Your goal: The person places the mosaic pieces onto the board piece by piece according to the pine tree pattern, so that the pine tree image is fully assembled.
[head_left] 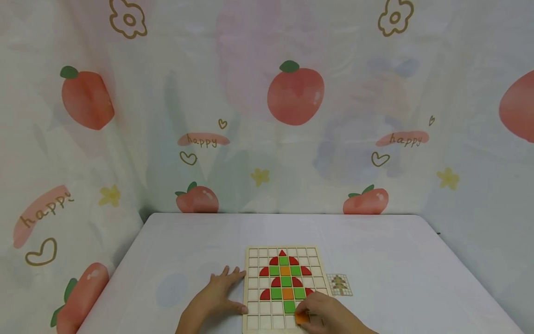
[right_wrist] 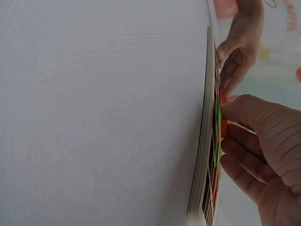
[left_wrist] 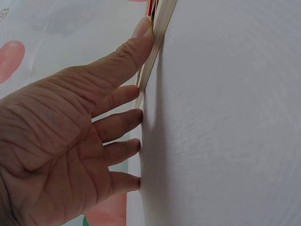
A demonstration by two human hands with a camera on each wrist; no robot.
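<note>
A wooden grid board point(head_left: 253, 307) lies on the table in the head view, with flat tiles set in its cells. One red triangle point(head_left: 282, 253) tops a tree shape of several green squares point(head_left: 289, 306), red quarter-circles point(head_left: 265, 294) and two orange squares point(head_left: 288, 293). My left hand point(head_left: 214, 297) is spread at the board's left edge, its thumb point(left_wrist: 141, 35) against the side. Over the lower rows, my right hand point(head_left: 329, 311) pinches another orange square tile point(head_left: 302, 318) between thumb and fingers. It is just right of and below the lowest green square, and the hand covers some nearby cells.
A small card point(head_left: 340, 285) printed with a tree pattern on a grid lies right of the board. The white table point(head_left: 183, 241) meets a fruit-printed cloth point(head_left: 250, 153) at its back; cloth also hangs at both sides.
</note>
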